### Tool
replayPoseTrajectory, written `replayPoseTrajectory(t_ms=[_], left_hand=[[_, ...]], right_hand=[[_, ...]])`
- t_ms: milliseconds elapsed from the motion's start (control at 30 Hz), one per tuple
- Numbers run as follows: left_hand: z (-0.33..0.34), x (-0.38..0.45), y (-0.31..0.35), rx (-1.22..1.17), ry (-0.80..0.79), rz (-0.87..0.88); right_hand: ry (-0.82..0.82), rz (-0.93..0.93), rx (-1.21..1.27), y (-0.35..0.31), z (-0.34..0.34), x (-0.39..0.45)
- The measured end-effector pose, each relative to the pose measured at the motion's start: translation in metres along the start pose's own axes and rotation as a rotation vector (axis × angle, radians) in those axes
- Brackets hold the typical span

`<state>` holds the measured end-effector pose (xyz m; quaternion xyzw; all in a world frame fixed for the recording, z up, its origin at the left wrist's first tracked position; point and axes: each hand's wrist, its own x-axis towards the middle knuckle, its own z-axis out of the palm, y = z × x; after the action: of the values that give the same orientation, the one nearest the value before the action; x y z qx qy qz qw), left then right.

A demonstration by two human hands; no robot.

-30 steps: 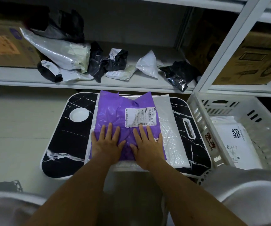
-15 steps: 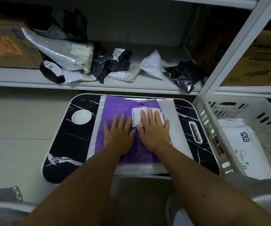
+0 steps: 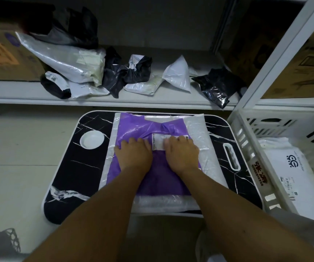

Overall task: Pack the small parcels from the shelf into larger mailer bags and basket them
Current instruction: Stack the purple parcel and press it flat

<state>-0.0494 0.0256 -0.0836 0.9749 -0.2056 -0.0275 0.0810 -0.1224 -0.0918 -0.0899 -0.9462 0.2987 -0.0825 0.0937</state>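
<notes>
Both bare forearms reach up from the bottom edge toward the middle of the frame, converging slightly. The left hand [image 3: 133, 156] and right hand [image 3: 182, 155] lie side by side, backs up, just apart. Each hand's fingers [image 3: 142, 142] curl downward at the knuckles, tips hidden underneath.
</notes>
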Motion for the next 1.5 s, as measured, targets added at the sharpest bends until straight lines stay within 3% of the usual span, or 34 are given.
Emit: replayPoseTrajectory(t_ms=[167, 233, 433, 533, 667, 733, 900, 1033, 1100, 1167, 1267, 1367, 1500], left_hand=[[-0.009, 0.044, -0.006, -0.123, 0.143, -0.145], [-0.01, 0.06, -0.003, -0.162, 0.121, -0.201], [-0.013, 0.099, 0.006, -0.435, -0.007, -0.44], [-0.017, 0.111, 0.0, -0.534, -0.032, -0.565], [-0.015, 0.115, -0.008, -0.582, -0.057, -0.587], [-0.015, 0.111, -0.01, -0.574, -0.021, -0.595], [-0.016, 0.1, -0.013, -0.541, 0.059, -0.593], [-0.019, 0.093, 0.0, -0.426, 0.201, -0.582], [-0.015, 0.084, 0.012, -0.247, 0.253, -0.372], [-0.01, 0.069, 0.027, -0.117, 0.237, -0.07], [0.004, 0.047, 0.04, 0.002, 0.097, 0.22], [0.025, 0.038, 0.027, 0.108, -0.128, 0.223], [0.034, 0.043, 0.016, 0.12, -0.247, 0.192]], right_hand=[[0.224, 0.312, 0.184, 0.011, -0.005, 0.037], [0.179, 0.433, 0.241, 0.008, -0.009, 0.054], [-0.156, 0.727, 0.665, 0.009, -0.024, 0.113], [-0.184, 0.808, 0.788, 0.012, -0.035, 0.122], [-0.14, 0.8, 0.92, 0.022, -0.028, 0.119], [-0.05, 0.742, 0.895, 0.028, -0.024, 0.113], [0.068, 0.928, 0.608, 0.032, -0.024, 0.102], [0.151, 0.863, 0.468, 0.021, -0.025, 0.089], [0.245, 0.626, 0.301, 0.013, -0.021, 0.078], [0.234, 0.334, 0.147, 0.001, -0.012, 0.064], [0.021, 0.148, 0.071, -0.006, 0.003, 0.046], [-0.232, 0.139, 0.012, 0.001, 0.016, 0.039], [-0.415, 0.134, -0.052, 0.004, 0.018, 0.046]])
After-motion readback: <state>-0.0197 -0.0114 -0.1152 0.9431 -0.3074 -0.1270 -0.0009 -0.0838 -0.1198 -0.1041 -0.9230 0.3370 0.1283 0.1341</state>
